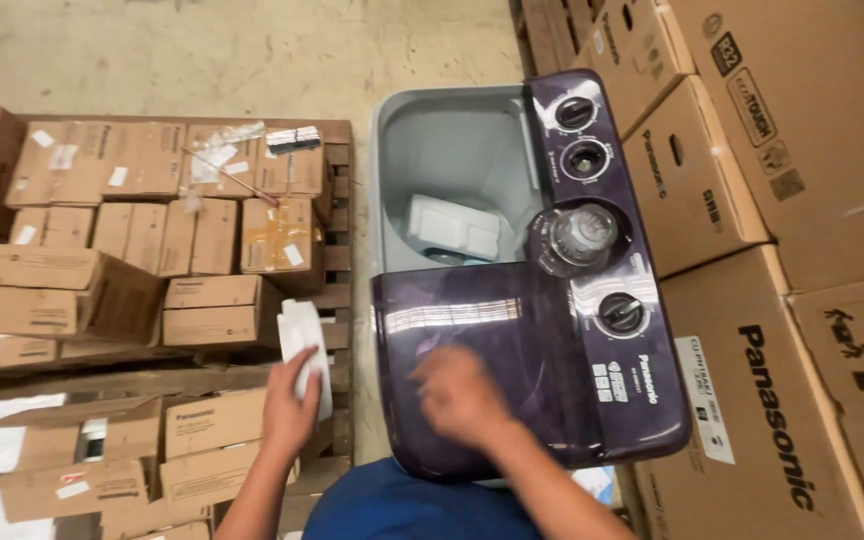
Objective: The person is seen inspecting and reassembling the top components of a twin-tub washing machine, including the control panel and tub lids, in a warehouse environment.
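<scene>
left hand (290, 405) grips white foam piece (304, 345), 9 o'clock of washer | right hand (460, 395), blurred, spread on purple lid (472, 350) | tub (442, 150) open, white packing (455, 228) left inside

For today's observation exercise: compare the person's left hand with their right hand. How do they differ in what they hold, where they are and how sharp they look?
The left hand grips a white folded packet beside the wooden pallet; the right hand holds nothing visible. The left hand is off the machine, while the right hand is over the dark purple washing machine lid. The left hand looks sharp; the right hand is blurred. Both are bare.
</scene>
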